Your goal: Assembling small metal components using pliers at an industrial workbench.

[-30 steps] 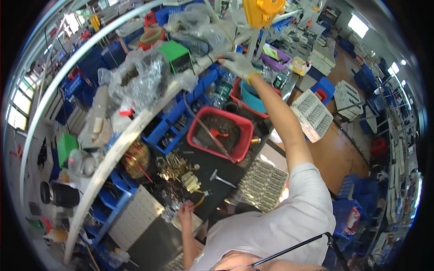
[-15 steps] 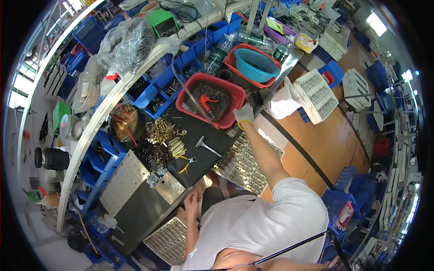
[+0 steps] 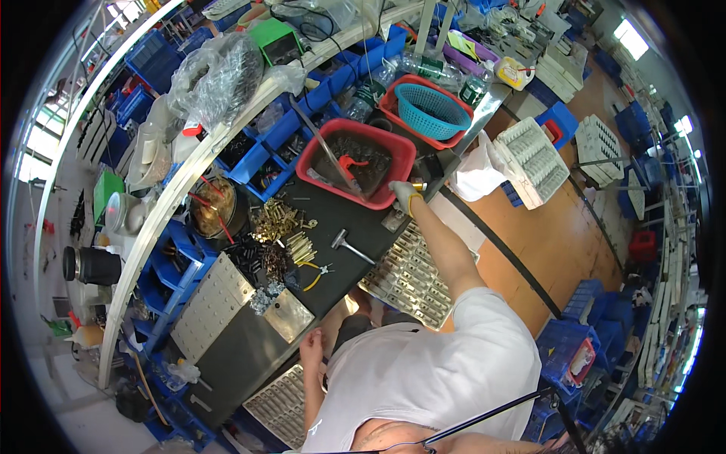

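Observation:
My right hand, in a pale glove with a yellow cuff, is at the right side of the red basin. Its fingers are closed, and a small brass-coloured piece sticks out beside them. Dark liquid and a red-handled tool are in the basin. My bare left hand is low by the bench's front edge, fingers curled; whatever they may hold is hidden. Between the hands, a hammer and yellow-handled pliers lie on the dark bench, near piles of brass parts.
Trays of metal parts stand below the bench edge, with another tray near my left arm. Blue bins line the back. A blue basket sits in a second red basin. Metal plates lie at left.
My right hand has gone from outstretched to closed by the basin, and a brass-coloured piece now shows at it. My left hand has moved slightly down and left.

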`<state>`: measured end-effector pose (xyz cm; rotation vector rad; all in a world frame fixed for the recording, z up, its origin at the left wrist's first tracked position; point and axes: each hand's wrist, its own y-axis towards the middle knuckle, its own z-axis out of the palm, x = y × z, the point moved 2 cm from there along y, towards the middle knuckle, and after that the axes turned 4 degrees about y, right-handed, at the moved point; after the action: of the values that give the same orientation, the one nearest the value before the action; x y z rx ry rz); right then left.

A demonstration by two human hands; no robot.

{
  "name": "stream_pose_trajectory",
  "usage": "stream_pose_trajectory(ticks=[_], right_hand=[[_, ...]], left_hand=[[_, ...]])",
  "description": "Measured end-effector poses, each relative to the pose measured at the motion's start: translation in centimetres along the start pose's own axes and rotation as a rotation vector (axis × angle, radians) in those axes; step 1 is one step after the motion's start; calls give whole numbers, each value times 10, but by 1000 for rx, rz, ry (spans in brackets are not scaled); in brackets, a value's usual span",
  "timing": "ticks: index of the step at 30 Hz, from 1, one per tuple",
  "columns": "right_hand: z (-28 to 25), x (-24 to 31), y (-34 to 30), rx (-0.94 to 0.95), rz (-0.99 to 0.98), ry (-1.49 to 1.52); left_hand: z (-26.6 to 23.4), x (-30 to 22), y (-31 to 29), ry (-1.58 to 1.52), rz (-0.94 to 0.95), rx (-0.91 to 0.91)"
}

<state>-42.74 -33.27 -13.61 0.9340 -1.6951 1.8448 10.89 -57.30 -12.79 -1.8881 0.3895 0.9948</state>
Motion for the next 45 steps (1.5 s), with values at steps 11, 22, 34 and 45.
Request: stream_pose_trajectory(ticks=[11, 22, 34, 45], right_hand=[[-19, -40, -120, -401, -198, 118], [-50, -95, -184, -530, -178, 319], [-54, -118, -220, -506, -100, 450], [-106, -184, -251, -521, -65, 601]], left_hand=[[139, -288, 65, -1, 608, 270], [168, -334, 53, -210, 218, 918], [123, -495, -2, -244, 493, 1156], [100, -537, 17, -509, 837, 1163]])
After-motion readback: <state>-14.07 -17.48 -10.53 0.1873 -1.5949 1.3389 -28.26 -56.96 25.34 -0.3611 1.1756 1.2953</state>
